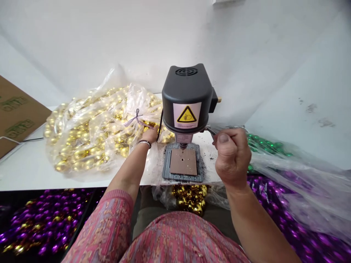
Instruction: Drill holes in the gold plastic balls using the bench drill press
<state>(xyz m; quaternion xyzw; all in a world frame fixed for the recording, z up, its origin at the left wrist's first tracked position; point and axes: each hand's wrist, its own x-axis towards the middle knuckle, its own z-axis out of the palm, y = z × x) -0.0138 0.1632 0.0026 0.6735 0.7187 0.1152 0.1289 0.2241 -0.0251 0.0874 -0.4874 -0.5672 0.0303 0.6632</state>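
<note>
A small black bench drill press [189, 98] stands on the white table, with a hand-warning label on its front. My right hand [232, 155] is closed in a fist around its feed lever [211, 132]. Below the drill bit lies a brown square board [183, 162] with a hole in it, set on the grey base [166, 171]. My left hand [150, 136] reaches behind the cable into gold beads [149, 125] at the mouth of a clear plastic bag [134, 98]. Its fingers are hidden among the beads and plastic.
Gold bead strings [82, 146] fill the bag on the left. Dark shavings surround the drill base. Gold faceted beads [190, 199] lie in my lap. Purple beads [55, 208] sit lower left; green beads [270, 146] and plastic-wrapped purple beads [301, 215] lie right. A cardboard box [22, 113] stands left.
</note>
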